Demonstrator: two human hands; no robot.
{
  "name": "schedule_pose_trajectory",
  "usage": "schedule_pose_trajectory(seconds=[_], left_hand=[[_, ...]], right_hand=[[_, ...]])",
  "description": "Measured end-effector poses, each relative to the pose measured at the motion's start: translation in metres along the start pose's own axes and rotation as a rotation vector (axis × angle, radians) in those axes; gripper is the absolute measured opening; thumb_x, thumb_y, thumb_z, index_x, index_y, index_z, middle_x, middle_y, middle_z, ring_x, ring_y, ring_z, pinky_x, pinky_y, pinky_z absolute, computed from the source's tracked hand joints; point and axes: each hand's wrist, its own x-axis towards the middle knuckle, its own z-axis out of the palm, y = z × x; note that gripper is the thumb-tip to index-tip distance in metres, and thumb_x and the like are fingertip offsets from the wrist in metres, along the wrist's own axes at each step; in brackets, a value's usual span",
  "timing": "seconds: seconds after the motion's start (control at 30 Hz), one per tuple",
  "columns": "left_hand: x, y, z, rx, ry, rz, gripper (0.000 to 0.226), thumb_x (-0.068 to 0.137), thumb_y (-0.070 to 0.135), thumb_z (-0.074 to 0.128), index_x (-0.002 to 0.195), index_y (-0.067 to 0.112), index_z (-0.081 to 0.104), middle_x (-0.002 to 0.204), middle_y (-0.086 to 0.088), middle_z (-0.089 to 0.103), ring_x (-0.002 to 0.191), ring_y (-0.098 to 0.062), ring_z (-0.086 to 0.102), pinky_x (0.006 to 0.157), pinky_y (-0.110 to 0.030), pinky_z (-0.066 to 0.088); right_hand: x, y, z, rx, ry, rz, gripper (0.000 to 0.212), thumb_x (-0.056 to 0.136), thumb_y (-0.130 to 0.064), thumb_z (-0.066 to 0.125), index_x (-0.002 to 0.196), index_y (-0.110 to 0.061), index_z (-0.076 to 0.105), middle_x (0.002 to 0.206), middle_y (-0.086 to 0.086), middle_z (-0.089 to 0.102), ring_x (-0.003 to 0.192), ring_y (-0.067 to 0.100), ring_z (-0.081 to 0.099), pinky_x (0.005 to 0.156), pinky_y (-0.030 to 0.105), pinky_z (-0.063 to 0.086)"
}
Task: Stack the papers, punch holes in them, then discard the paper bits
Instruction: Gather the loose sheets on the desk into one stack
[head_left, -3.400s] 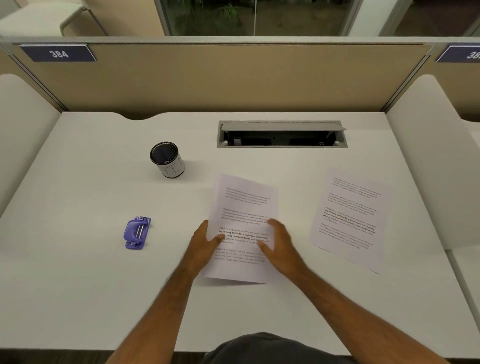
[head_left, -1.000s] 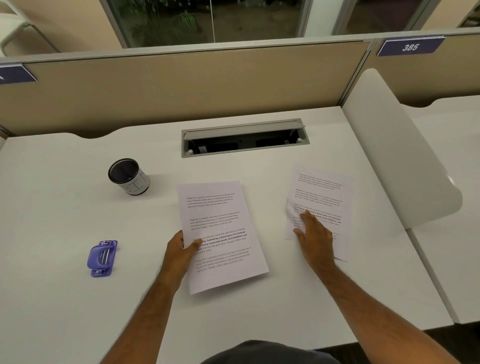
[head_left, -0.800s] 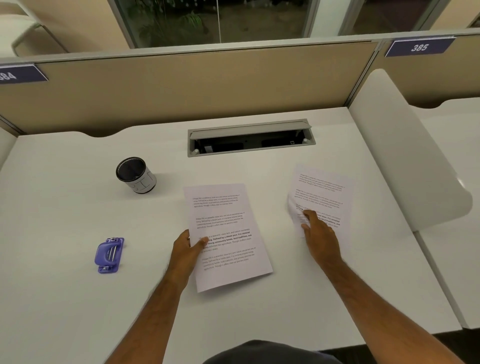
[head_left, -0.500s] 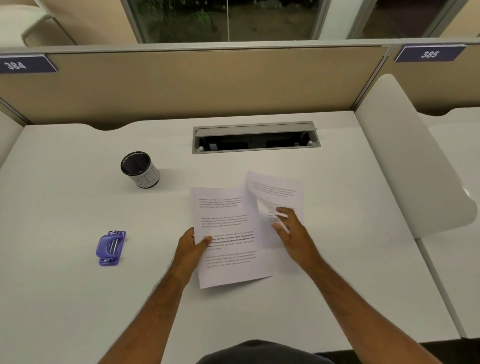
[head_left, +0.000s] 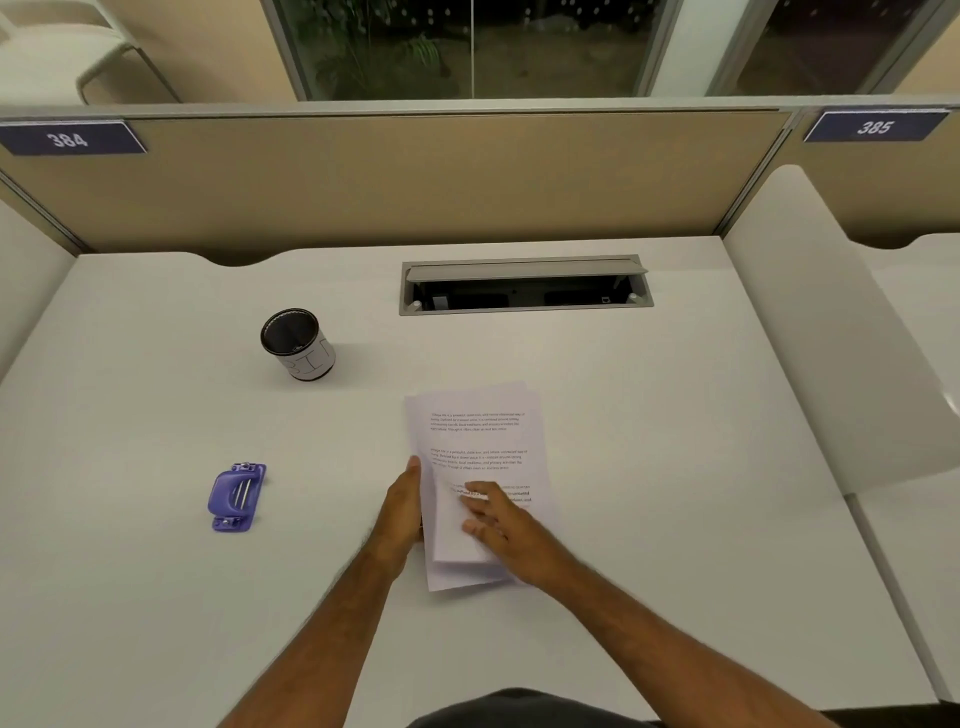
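Note:
Two printed paper sheets (head_left: 480, 441) lie one on the other in the middle of the white desk (head_left: 649, 415), their edges slightly out of line. My left hand (head_left: 402, 506) rests against the stack's left edge, fingers straight. My right hand (head_left: 498, 525) lies on top of the upper sheet near its lower half, fingers spread and a corner of paper curled under them. A purple hole punch (head_left: 237, 497) sits on the desk to the left, apart from both hands.
A small round cup (head_left: 297, 344) with a dark inside stands at the back left. A grey cable hatch (head_left: 524, 286) is open in the desk at the back. A tan partition runs behind, and a white side divider (head_left: 831, 338) rises on the right.
My right hand has dragged the right-hand sheet leftward and laid it over the sheet under my left hand. My left hand has shifted to the stack's left edge.

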Motion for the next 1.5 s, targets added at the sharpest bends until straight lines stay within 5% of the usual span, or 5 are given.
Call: schedule_pose_trajectory(seconds=[0.27, 0.53, 0.73, 0.97, 1.5], left_hand=[[0.007, -0.014, -0.002, 0.288, 0.07, 0.13, 0.03, 0.098, 0.019, 0.066, 0.125, 0.023, 0.053, 0.126, -0.004, 0.068, 0.097, -0.012, 0.069, 0.07, -0.022, 0.057], [-0.003, -0.001, -0.022, 0.262, -0.022, 0.218, 0.035, 0.099, 0.021, 0.066, 0.132, 0.025, 0.056, 0.127, 0.005, 0.07, 0.103, -0.012, 0.073, 0.076, -0.023, 0.062], [-0.017, 0.021, -0.025, 0.24, -0.074, 0.299, 0.038, 0.099, 0.028, 0.066, 0.136, 0.03, 0.054, 0.127, 0.009, 0.071, 0.104, -0.013, 0.075, 0.086, -0.036, 0.064], [-0.031, 0.07, -0.012, 0.16, -0.022, 0.583, 0.036, 0.1, 0.023, 0.065, 0.135, 0.03, 0.059, 0.125, 0.014, 0.071, 0.113, -0.007, 0.069, 0.086, -0.019, 0.058], [-0.038, 0.106, 0.008, 0.174, 0.052, 0.649, 0.027, 0.1, 0.035, 0.062, 0.127, 0.035, 0.061, 0.114, 0.02, 0.072, 0.107, -0.001, 0.068, 0.082, -0.015, 0.059]], right_hand=[[-0.008, 0.007, -0.005, -0.023, -0.048, 0.026, 0.046, 0.103, -0.043, 0.05, 0.145, -0.031, 0.035, 0.152, -0.008, 0.049, 0.138, -0.002, 0.045, 0.117, 0.028, 0.036], [-0.004, 0.028, -0.061, -0.001, 0.561, 0.119, 0.061, 0.091, -0.02, 0.075, 0.142, -0.009, 0.042, 0.139, 0.005, 0.046, 0.126, 0.019, 0.049, 0.108, 0.038, 0.043], [-0.004, -0.001, -0.087, 0.49, 0.4, 0.104, 0.054, 0.081, -0.045, 0.081, 0.124, -0.022, 0.06, 0.126, 0.002, 0.072, 0.108, 0.016, 0.072, 0.078, 0.024, 0.059], [-0.003, -0.082, -0.113, 0.418, 0.555, -0.184, 0.019, 0.087, -0.031, 0.079, 0.104, -0.036, 0.073, 0.108, -0.009, 0.078, 0.094, 0.014, 0.076, 0.071, 0.023, 0.061], [-0.01, -0.09, -0.113, 0.288, 0.697, -0.246, 0.039, 0.092, -0.038, 0.07, 0.127, -0.032, 0.056, 0.111, -0.023, 0.069, 0.104, 0.0, 0.068, 0.074, 0.012, 0.056]])
